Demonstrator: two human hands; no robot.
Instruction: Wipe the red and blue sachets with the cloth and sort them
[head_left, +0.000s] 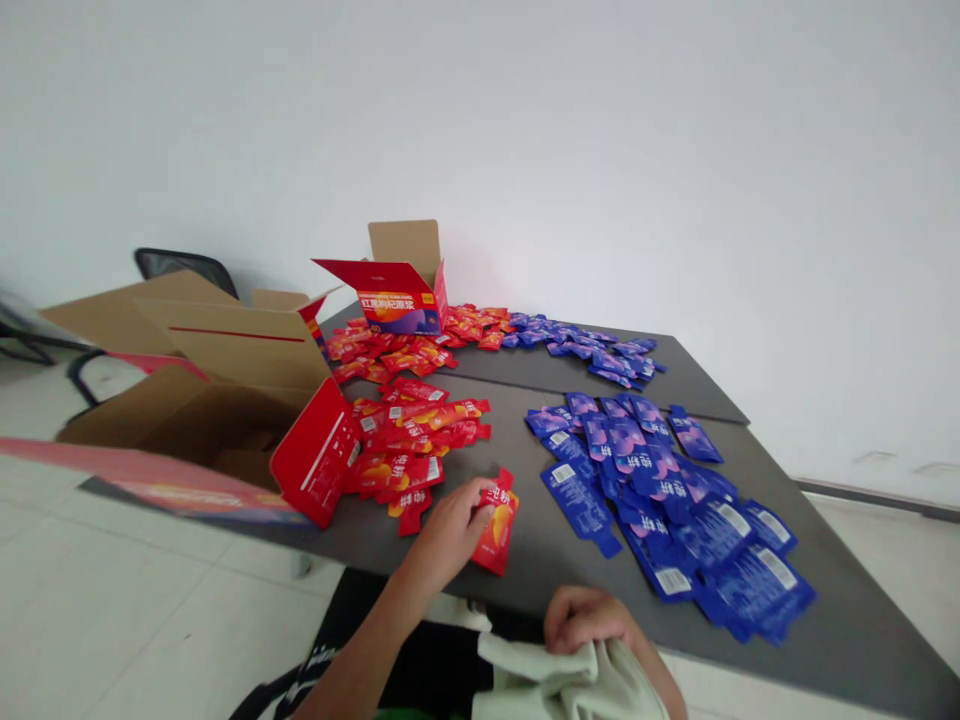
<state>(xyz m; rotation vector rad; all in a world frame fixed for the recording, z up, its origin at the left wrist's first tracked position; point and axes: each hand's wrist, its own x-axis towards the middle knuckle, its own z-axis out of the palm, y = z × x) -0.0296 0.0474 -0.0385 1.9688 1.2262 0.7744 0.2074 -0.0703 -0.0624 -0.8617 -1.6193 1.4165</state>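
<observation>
My left hand (448, 535) grips a red sachet (498, 525) just above the dark grey table (840, 610), near its front edge. Behind it lies a heap of red sachets (409, 440). To the right spreads a pile of blue sachets (667, 500). Below the table's front edge, my right hand (585, 620) is closed on a pale green cloth (570, 685).
A large open cardboard box with red flaps (225, 420) sits at the table's left. A smaller open red box (401, 290) stands at the back, with more red sachets (390, 350) and blue sachets (592, 350) beside it. A black chair (184, 265) stands behind, by the white wall.
</observation>
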